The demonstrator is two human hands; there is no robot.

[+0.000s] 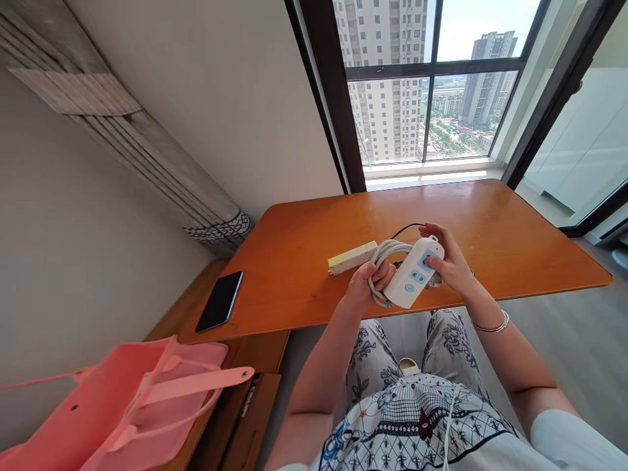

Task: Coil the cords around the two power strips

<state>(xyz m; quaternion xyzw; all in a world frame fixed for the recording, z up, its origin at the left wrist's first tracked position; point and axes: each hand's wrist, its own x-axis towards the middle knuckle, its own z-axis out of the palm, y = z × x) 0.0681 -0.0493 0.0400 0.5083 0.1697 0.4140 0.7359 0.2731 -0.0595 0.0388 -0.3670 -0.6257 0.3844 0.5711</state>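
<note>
A white power strip [411, 288] with blue socket faces is held tilted above the near edge of the wooden table. My right hand [449, 261] grips its upper end, with the thumb on the top socket. My left hand [370, 282] is closed around the strip's coiled white cord [381, 256], beside its lower left side. Behind my left hand, a second strip-like white and yellow block [352, 258] lies on the tabletop. A thin black cable [407, 227] runs from near that block toward my right hand; its ends are hidden.
A black phone [220, 302] lies at the left end of the orange-brown table [289, 261]. Pink bags [147, 399] with straps rest at lower left, over a wooden drawer unit. A window [432, 98] stands behind the table, and a tied curtain [147, 137] hangs at left.
</note>
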